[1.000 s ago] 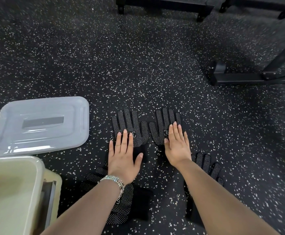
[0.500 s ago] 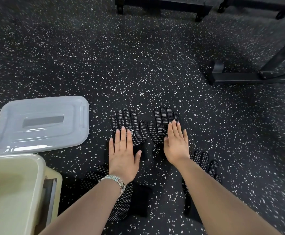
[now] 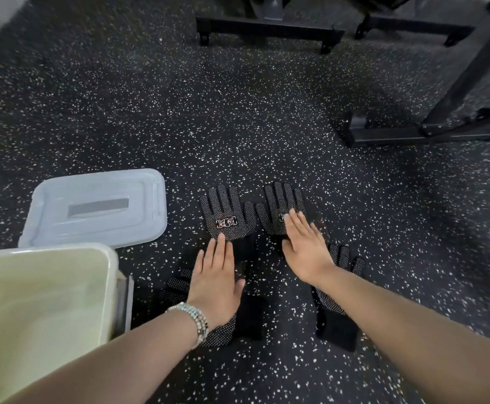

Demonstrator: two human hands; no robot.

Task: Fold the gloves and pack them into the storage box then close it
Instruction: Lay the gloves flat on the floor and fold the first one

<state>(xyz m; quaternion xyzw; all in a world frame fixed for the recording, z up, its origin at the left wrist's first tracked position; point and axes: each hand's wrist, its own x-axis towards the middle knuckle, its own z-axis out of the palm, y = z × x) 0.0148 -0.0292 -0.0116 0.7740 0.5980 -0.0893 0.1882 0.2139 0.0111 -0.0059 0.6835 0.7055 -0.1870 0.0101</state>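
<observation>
Speckled floor [image 3: 267,126] holds one open box [image 3: 42,301], one lid [image 3: 97,208] beside it, four gloves spread flat, and a left hand [image 3: 214,275] and right hand [image 3: 306,246], both flat and gripping nothing, over two gloves [image 3: 226,214]; folding looks unbegun, so next fold one.

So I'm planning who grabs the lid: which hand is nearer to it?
Left. The left hand lies just right of the lid; the right hand sits farther right, beyond the gloves.
</observation>
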